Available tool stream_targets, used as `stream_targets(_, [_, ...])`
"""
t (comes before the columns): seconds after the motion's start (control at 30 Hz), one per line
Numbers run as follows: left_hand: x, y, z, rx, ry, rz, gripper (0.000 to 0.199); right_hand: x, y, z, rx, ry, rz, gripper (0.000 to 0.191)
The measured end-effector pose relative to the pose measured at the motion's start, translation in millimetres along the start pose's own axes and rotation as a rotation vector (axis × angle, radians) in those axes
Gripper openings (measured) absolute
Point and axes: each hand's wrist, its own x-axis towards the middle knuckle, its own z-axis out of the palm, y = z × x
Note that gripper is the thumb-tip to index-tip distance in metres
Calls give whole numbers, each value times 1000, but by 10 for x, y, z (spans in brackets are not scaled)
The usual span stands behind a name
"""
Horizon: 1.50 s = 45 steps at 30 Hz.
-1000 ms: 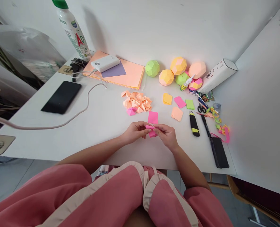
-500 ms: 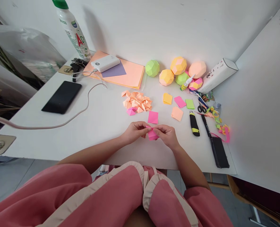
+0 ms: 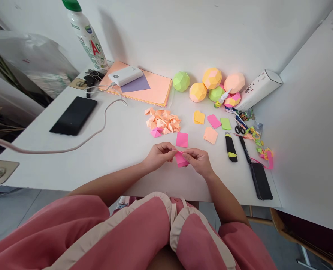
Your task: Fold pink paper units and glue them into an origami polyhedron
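Between my hands, just above the front of the white table [image 3: 104, 168], is a small pink paper [image 3: 181, 160] with a crease across it. My left hand [image 3: 161, 155] pinches its upper left corner between thumb and fingers. On the other side, my right hand [image 3: 198, 160] grips the paper's right edge, thumb on top. Just beyond lies a flat pink paper square [image 3: 182, 139]. A heap of folded peach paper pieces [image 3: 163, 120] sits further back, with one folded pink piece [image 3: 156, 132] at its near edge.
Small stacks of orange [image 3: 199, 117], pink, green and peach paper lie to the right. Beyond them stand several faceted paper balls [image 3: 197, 92] and a glue bottle [image 3: 222, 99]. A box cutter [image 3: 231, 147], scissors [image 3: 240, 129] and black phone [image 3: 73, 116] lie on the table.
My left hand has shifted slightly up and left, its fingers now at the paper's corner. More of the pink paper's face shows. My right hand stays nearly still.
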Motion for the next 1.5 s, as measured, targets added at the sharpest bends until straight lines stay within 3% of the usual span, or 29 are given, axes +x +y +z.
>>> stream_targets(0.2, [25,-20,-70,38,149,107,19,9,-22,-55,95,11,59,25])
stream_targets(0.43, [-11,-44,-5,311,-68,194,12,10,27,-14,74,-78,70,22])
stream_targets(0.6, [-14,-37,3,444,-54,270,10,5,22,16,65,-117,74,23])
stream_targets(0.8, [-12,23,-48,372,-7,321,7,8,-40,-51,72,-89,65,20])
stream_targets(0.93, [-21,20,-51,304,6,310,9,15,-51,-71,81,-88,80,21])
stream_targets(1.1, [-18,-23,-13,288,-90,219,14,2,-11,-12,44,-93,73,22])
stream_targets(1.2, [-19,-40,10,319,-101,183,16,-9,31,74,-35,-48,0,17])
stream_targets(1.33, [-29,-44,17,367,-71,231,14,-11,47,143,-144,-8,-89,10])
stream_targets(1.5, [-25,-17,-10,311,-56,228,15,-9,-32,6,-177,-5,-54,9])
